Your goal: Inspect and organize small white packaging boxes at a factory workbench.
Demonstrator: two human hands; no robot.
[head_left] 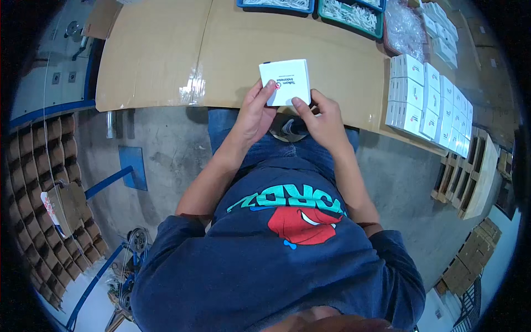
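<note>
A small white square box with printing on its face is held between my two hands, above the near edge of the cardboard-covered table. My left hand grips its left side, thumb on the printed face. At the lower right corner, my right hand pinches the box, its thumb on the front edge. The fingers behind the box are hidden. A dark strip shows at the box's upper left corner.
Stacked white boxes stand at the table's right edge. Blue tray and green tray at the back hold many small white pieces. Beside them lies a heap of clear plastic bags. A wooden pallet is on the right.
</note>
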